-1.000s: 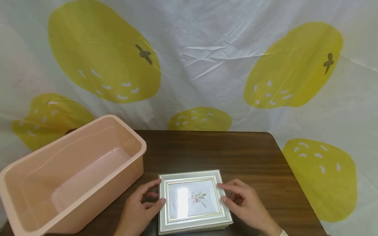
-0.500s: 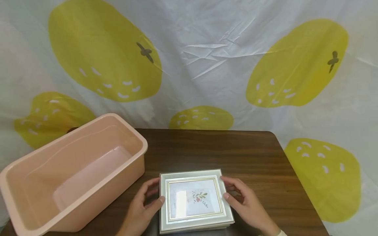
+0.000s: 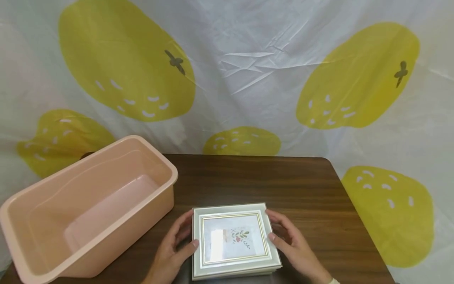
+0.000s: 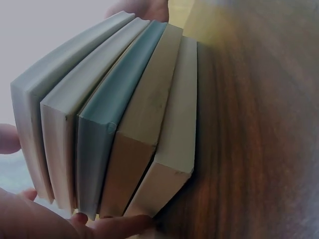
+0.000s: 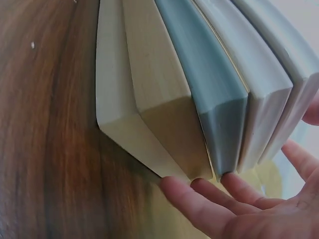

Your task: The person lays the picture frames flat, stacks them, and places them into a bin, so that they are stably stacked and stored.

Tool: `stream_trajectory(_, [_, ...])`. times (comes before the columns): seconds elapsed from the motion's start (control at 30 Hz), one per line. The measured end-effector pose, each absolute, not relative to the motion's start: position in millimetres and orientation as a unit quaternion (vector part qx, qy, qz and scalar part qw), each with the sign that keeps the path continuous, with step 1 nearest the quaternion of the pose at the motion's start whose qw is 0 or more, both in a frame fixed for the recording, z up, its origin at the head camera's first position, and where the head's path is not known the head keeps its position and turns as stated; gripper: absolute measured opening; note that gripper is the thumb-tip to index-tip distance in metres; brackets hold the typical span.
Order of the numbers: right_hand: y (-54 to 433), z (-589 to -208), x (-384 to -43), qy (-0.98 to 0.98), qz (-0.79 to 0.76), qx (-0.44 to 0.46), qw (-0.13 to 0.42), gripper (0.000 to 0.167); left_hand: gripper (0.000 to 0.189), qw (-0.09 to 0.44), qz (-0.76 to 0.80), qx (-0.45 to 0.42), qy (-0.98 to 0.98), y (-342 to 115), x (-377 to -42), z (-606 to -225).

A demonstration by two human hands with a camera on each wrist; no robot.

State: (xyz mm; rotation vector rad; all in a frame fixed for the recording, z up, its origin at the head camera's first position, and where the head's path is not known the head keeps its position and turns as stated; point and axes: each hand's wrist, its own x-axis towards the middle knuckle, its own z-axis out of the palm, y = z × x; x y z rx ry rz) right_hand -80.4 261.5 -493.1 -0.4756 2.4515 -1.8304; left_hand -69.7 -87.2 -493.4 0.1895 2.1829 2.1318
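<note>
A stack of several picture frames stands on the table, topped by a silvery-white frame (image 3: 232,238) with a gold inner line and a floral print under glare. From the left side my left hand (image 3: 173,246) grips the stack, thumb on the top frame's border and fingers down the side. My right hand (image 3: 292,244) holds the opposite side likewise. In the left wrist view, a teal frame (image 4: 122,82) sits mid-stack, above a tan frame (image 4: 144,94) and a cream frame (image 4: 179,114) at the bottom. Right-hand fingertips (image 5: 174,186) reach the lower frames' edges in the right wrist view.
To the left, a deep pink plastic tub (image 3: 142,223) rests at an angle on the dark wooden table (image 3: 248,177), with nothing visible inside. Behind the table hangs a white cloth (image 3: 244,94) printed with yellow fruit.
Both hands' fingers have slid from the top frame's border down along the stack's sides, the thumbs staying on the border. The stack has stayed in place on the table.
</note>
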Motion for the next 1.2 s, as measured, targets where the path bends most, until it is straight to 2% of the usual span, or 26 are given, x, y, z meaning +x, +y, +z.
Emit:
stream_trajectory(0.17, [259.8, -492.7, -76.7, 0.777, -0.613, -0.119, 0.076, 0.060, 0.071, 0.052, 0.691, 0.079, 0.716, -88.2, -68.3, -495.5])
stream_trajectory(0.43, [260.5, -491.2, -72.6, 0.788, -0.595, -0.117, 0.108, 0.072, 0.080, 0.078, 0.682, 0.095, 0.721, -90.7, -66.1, -493.0])
stream_trajectory(0.73, [259.4, -492.1, -70.3, 0.812, -0.563, -0.125, 0.086, 0.077, 0.085, 0.114, 0.669, 0.044, 0.733, -86.2, -63.2, -491.1])
stream_trajectory(1.07, [251.8, -488.1, -66.4, 0.716, -0.678, -0.131, 0.103, 0.079, 0.076, 0.071, 0.665, 0.105, 0.736, -86.4, -64.4, -488.2])
stream_trajectory(1.2, [248.8, -484.9, -66.4, 0.691, -0.703, -0.140, 0.091, 0.079, 0.076, 0.068, 0.656, 0.113, 0.743, -85.6, -65.9, -483.3])
